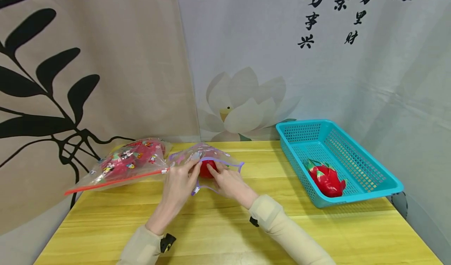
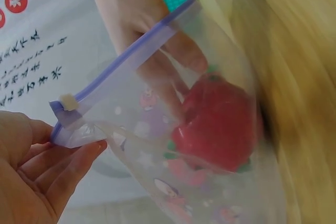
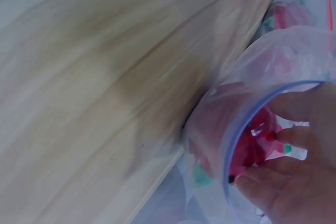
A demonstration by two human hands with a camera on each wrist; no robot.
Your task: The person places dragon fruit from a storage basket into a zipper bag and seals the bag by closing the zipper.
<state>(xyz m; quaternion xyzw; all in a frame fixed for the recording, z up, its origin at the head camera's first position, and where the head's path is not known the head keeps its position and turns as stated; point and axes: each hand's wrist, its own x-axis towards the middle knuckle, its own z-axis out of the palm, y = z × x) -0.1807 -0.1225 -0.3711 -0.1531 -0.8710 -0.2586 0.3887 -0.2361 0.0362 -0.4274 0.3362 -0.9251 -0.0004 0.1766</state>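
A clear printed zip bag (image 1: 215, 152) with a purple rim stands open at the middle of the table. Near the white slider, my left hand (image 1: 179, 181) pinches the bag's rim between thumb and fingers, as the left wrist view shows. Inside the bag is a red dragon fruit (image 2: 218, 124) with green tips. My right hand (image 1: 229, 182) reaches through the bag's mouth, and its fingers grip the fruit in the right wrist view. Part of the fruit is hidden behind the fingers and the bag film.
To the left lies a bigger clear bag (image 1: 132, 159) with a red-orange zip and red things inside. A turquoise basket (image 1: 370, 155) stands on the right, holding another dragon fruit (image 1: 327, 180). Printed cloth (image 1: 246, 30) hangs behind the wooden table (image 1: 225, 233).
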